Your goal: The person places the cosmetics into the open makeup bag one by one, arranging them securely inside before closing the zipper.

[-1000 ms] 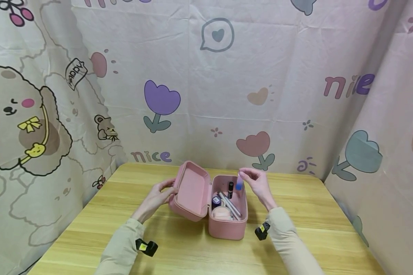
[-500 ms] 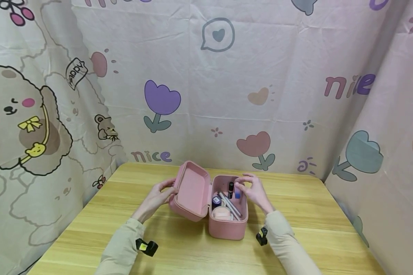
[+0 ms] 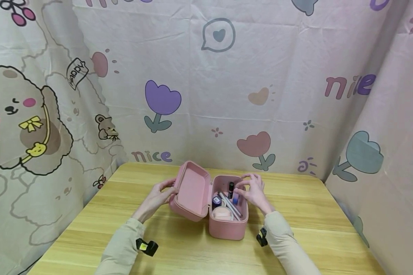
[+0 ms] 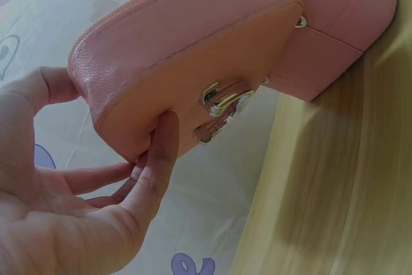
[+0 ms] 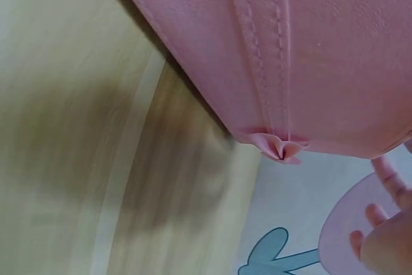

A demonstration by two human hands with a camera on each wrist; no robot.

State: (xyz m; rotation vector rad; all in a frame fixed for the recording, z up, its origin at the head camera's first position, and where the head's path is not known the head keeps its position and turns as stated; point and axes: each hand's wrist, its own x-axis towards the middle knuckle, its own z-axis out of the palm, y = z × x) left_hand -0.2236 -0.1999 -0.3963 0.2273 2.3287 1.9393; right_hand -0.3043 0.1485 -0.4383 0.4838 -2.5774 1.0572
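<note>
A pink cosmetic case (image 3: 227, 230) stands on the table with its lid (image 3: 193, 188) swung out to the left. My left hand (image 3: 160, 196) grips the lid's outer edge; in the left wrist view, fingers (image 4: 164, 140) press its outer face beside a gold-coloured buckle (image 4: 225, 104). With thumb and fingertips, my right hand (image 3: 254, 191) pinches a small blue-and-lilac tube (image 3: 235, 199) inside the case, near its back right corner. Beside it stands a black lipstick-like tube (image 3: 231, 190). In the right wrist view, the case wall hides the fingertips and the tube.
Silvery slim sticks (image 3: 231, 206), a small dark jar (image 3: 216, 201) and a pale peach rounded item (image 3: 222, 213) lie in the case. The wooden table (image 3: 296, 217) extends around it. A printed curtain (image 3: 206, 95) hangs behind the table's back edge.
My right hand has lowered the blue-and-lilac tube from the case's rim into its back right corner, and its fingers have shifted slightly. The left hand and lid have stayed put.
</note>
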